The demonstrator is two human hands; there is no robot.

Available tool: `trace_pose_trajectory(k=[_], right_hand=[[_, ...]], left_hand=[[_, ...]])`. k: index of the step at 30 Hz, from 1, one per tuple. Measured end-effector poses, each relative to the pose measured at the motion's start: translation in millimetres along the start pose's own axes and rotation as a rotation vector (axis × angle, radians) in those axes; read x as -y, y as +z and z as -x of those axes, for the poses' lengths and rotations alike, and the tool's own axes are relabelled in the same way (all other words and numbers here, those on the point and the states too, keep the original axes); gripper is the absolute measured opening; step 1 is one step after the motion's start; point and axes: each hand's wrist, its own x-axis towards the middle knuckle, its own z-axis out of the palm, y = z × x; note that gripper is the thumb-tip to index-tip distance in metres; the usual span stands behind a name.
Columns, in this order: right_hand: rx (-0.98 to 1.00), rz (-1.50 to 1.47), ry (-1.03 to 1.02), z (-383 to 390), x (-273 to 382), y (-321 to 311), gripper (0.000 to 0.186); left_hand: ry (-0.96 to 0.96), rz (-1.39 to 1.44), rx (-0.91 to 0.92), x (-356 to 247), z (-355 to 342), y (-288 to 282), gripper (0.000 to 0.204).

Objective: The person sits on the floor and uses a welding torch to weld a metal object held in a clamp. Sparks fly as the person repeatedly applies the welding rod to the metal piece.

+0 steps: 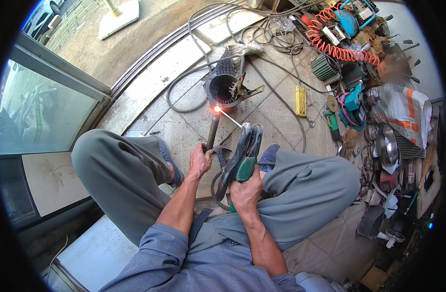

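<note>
Sparks glow where my welding rod meets the dark pipe, just short of the motor stator. My left hand clamps the pipe; my right hand squeezes the electrode holder.

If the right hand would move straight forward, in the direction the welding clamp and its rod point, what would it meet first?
Probably the glowing top end of the dark pipe that the left hand holds upright. The rod from the electrode holder in the right hand already reaches it. Beyond lies the motor stator, though depth is unclear.
</note>
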Motion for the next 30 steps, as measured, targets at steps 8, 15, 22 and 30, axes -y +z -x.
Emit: trace_pose_trajectory(k=[8,15,22,30], right_hand=[[0.003,0.003,-0.01,0.1,-2.2,0.7,0.023],[0.011,-0.021,-0.008,0.1,-3.7,0.8,0.023],[0.009,-0.009,-0.003,0.1,-0.4,-0.1,0.024],[0.038,-0.01,0.016,-0.5,-3.1,-1.3,0.029]], left_hand=[[0.021,-0.012,-0.014,2.1,0.1,0.5,0.025],[0.023,0.002,-0.003,-3.0,1.3,-1.5,0.024],[0.027,0.006,-0.015,-1.8,1.1,0.1,0.025],[-0.06,0.007,0.037,-6.0,-1.4,0.1,0.024]])
